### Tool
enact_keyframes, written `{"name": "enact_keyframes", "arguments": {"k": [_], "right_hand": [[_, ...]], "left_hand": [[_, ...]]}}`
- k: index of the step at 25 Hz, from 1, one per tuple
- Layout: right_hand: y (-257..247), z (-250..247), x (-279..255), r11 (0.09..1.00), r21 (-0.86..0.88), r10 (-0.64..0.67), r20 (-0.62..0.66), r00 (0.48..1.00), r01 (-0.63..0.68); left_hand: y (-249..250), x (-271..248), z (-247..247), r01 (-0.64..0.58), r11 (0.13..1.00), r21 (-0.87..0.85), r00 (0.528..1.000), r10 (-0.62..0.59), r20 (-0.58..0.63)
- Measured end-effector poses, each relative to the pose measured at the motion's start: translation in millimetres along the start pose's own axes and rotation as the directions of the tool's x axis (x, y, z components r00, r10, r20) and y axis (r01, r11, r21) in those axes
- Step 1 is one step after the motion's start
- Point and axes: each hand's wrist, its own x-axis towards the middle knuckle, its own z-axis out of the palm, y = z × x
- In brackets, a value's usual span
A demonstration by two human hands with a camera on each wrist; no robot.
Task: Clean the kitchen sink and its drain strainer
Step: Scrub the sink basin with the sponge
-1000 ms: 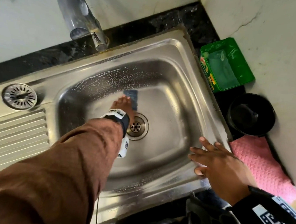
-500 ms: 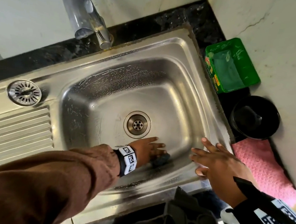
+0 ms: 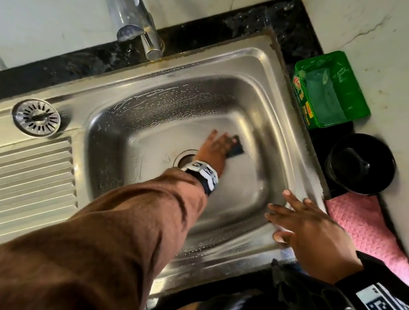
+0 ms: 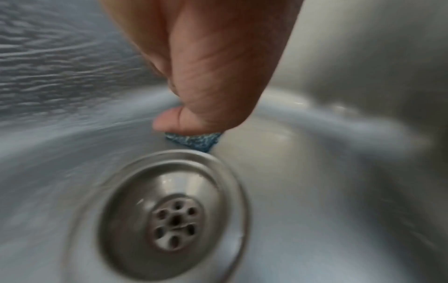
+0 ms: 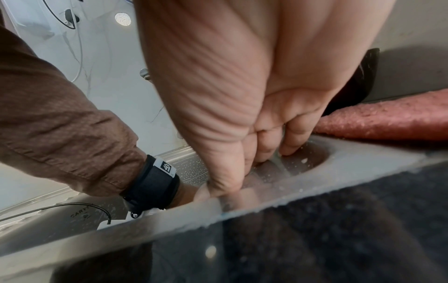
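Observation:
The steel sink (image 3: 275,91) has soap streaks on its back wall. In the basin, my left hand (image 3: 218,145) lies flat and presses a dark blue scrub pad (image 3: 235,148) to the floor, just behind and right of the drain (image 3: 185,158). The left wrist view shows the pad (image 4: 194,141) peeking out under the hand (image 4: 201,76), above the open drain hole (image 4: 174,216). The round drain strainer (image 3: 35,117) lies on the drainboard's back corner. My right hand (image 3: 300,220) rests on the sink's front right rim, fingers spread and straight, holding nothing; its fingers (image 5: 242,153) touch the rim.
A chrome faucet (image 3: 136,21) overhangs the back edge. Along the right wall stand a green soap tub (image 3: 331,92), a black bowl (image 3: 361,163) and a pink cloth (image 3: 367,227). The ribbed drainboard (image 3: 19,173) lies to the left. Black stone counter surrounds the sink.
My left hand swept the pad from behind the drain to the front of the basin, then back up to the right of the drain. The right hand stayed on the rim.

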Motion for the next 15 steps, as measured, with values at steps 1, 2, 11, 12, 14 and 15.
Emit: {"name": "enact_keyframes", "arguments": {"k": [1, 2, 11, 12, 14, 15], "right_hand": [[0, -1, 0, 1.000, -0.009, -0.025, -0.013, 1.000, 0.025], [-1, -2, 1, 0.999, -0.013, -0.033, -0.039, 0.999, 0.032], [14, 18, -2, 0.995, 0.103, 0.026, -0.085, 0.996, -0.017], [16, 20, -1, 0.994, 0.109, 0.040, -0.086, 0.996, -0.031], [19, 23, -1, 0.992, 0.116, 0.053, -0.063, 0.997, -0.045], [21, 25, -1, 0.993, 0.109, 0.045, -0.050, 0.998, -0.039]], "left_hand": [[-20, -4, 7, 0.105, 0.993, -0.053, 0.994, -0.105, 0.004], [-40, -11, 17, 0.193, 0.978, -0.077, 0.981, -0.192, 0.023], [-53, -88, 55, 0.336, 0.929, 0.157, 0.808, -0.370, 0.459], [-41, -92, 46, 0.289, 0.949, 0.128, 0.812, -0.314, 0.492], [-19, -97, 34, 0.225, 0.974, 0.019, 0.836, -0.204, 0.510], [-9, -99, 26, 0.204, 0.977, -0.054, 0.840, -0.146, 0.522]]}}
